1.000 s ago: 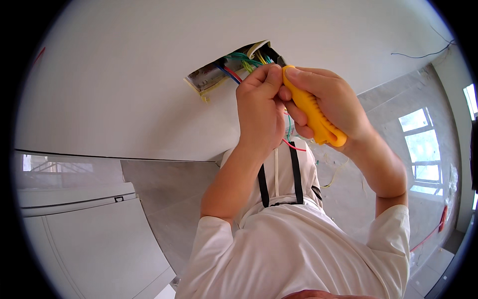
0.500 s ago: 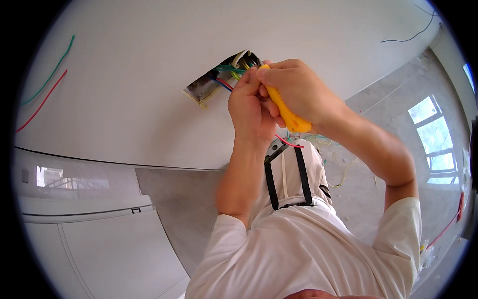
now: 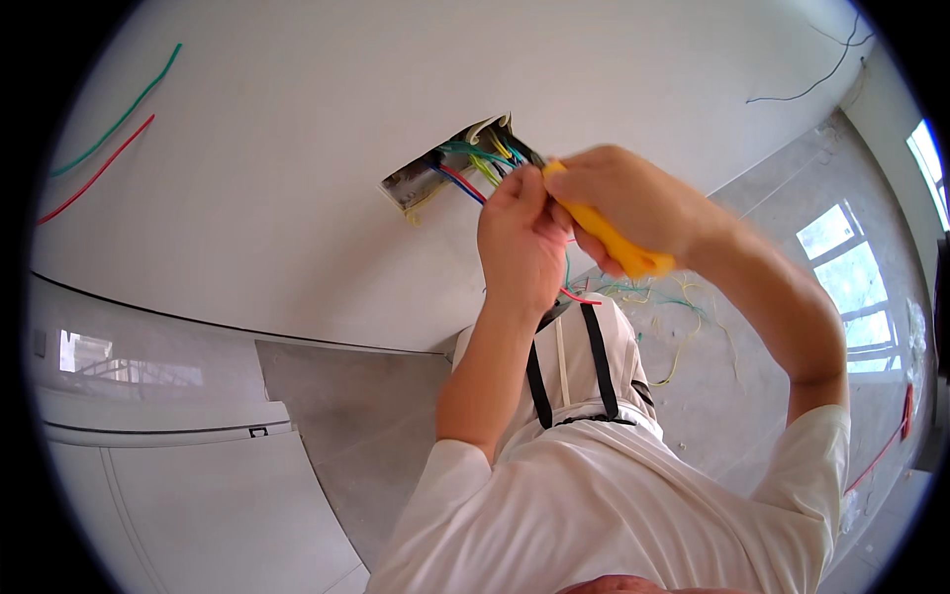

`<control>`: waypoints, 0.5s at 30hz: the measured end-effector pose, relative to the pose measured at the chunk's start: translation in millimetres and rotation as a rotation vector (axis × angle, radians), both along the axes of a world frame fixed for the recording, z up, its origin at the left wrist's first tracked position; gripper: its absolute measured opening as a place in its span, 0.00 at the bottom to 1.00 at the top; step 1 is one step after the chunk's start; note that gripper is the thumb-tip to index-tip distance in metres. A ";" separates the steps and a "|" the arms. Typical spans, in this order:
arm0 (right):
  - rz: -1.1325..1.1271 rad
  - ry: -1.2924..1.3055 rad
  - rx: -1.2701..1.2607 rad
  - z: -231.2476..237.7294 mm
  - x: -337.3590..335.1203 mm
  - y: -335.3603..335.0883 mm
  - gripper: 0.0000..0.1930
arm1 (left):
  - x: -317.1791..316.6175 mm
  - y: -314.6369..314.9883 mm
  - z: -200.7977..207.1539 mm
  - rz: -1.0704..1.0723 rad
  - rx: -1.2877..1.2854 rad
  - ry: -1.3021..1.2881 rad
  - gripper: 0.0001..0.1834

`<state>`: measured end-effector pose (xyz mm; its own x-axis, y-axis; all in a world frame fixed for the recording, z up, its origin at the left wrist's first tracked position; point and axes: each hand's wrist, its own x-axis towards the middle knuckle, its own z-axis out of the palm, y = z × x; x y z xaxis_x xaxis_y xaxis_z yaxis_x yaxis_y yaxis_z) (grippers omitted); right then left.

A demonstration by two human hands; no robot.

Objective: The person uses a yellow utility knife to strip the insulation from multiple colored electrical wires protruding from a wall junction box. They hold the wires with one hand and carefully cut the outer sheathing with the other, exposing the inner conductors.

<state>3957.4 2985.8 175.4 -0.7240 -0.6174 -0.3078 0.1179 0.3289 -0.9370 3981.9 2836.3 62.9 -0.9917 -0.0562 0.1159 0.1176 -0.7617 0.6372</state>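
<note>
My right hand (image 3: pixel 633 203) is wrapped round yellow-handled pliers (image 3: pixel 618 246); their dark metal head points up toward the wall box. Close against it, my left hand (image 3: pixel 520 238) has thumb and fingers pinched together on the wires (image 3: pixel 473 188), whose ends are hidden behind the fingers. These wires, red, blue, green and yellow, come out of a rectangular wall box (image 3: pixel 408 185) set in the pale wall. Below my hands, a short red wire piece (image 3: pixel 582 299) shows in front of my trousers.
Green (image 3: pixel 124 117) and red (image 3: pixel 99 168) wires stick out of the wall at the left. A dark wire (image 3: pixel 821 84) hangs at the upper right. Loose wire scraps (image 3: pixel 683 307) lie on the grey floor. A white cabinet (image 3: pixel 198 495) stands at the lower left.
My right hand has drawn back rightward and slightly down with the pliers, so their dark head now shows. The left hand stays pinched by the box as the view shifts a little.
</note>
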 end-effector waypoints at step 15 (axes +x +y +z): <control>-0.283 -0.212 -0.650 -91.1 58.3 80.3 0.27 | -25.7 -11.0 41.5 0.427 -0.567 -0.135 0.20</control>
<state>4015.6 3066.1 84.2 -0.8481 -0.5212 -0.0947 0.3163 -0.3548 -0.8798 3956.2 2825.3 104.5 -0.9045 -0.4094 0.1197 0.2230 -0.2146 0.9509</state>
